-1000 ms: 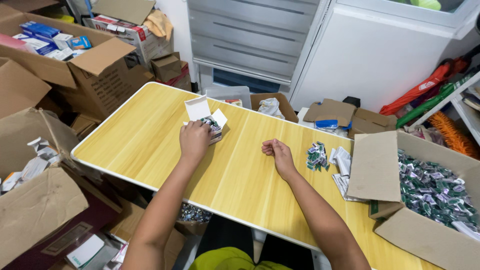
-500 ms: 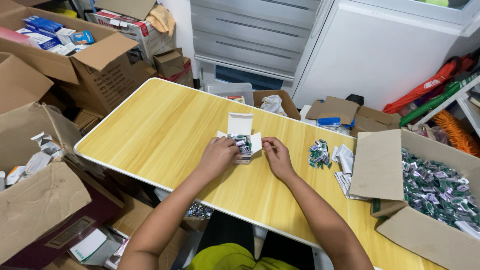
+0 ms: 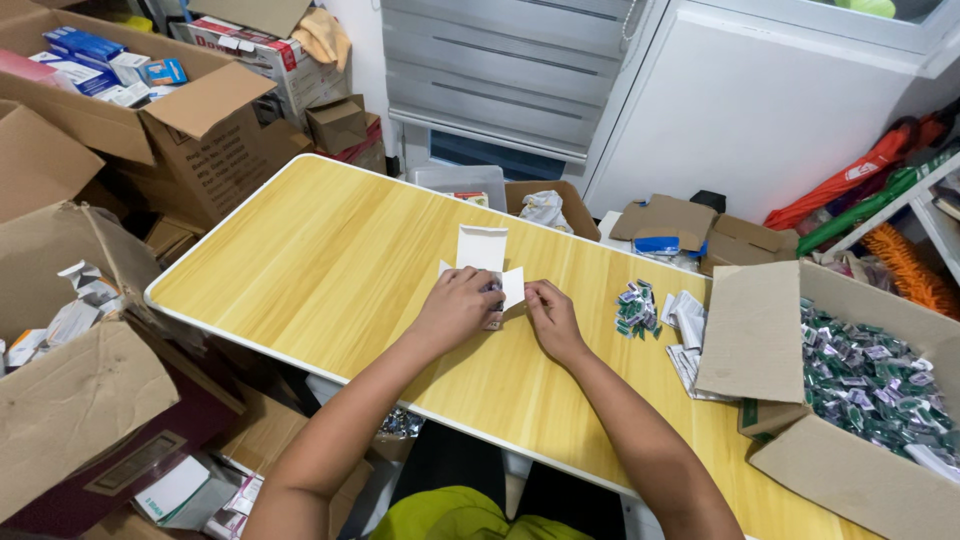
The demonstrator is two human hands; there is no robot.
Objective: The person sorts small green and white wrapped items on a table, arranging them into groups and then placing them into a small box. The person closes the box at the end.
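Your left hand (image 3: 462,308) covers most of the small white box (image 3: 484,262), so you can't tell what your fingers grip inside it. Your right hand (image 3: 553,317) hides the box's right flap edge. The green sachets (image 3: 636,308) are too small to make out, and the cardboard carton (image 3: 800,440) runs off the frame's right edge

- Both forearms are bare up to the bottom edge of the view; no sleeves show.
- The left hand (image 3: 458,308) and right hand (image 3: 552,318) carry no gloves, rings or watch.
- A yellow-green garment (image 3: 455,512) shows at the near edge, between the arms.
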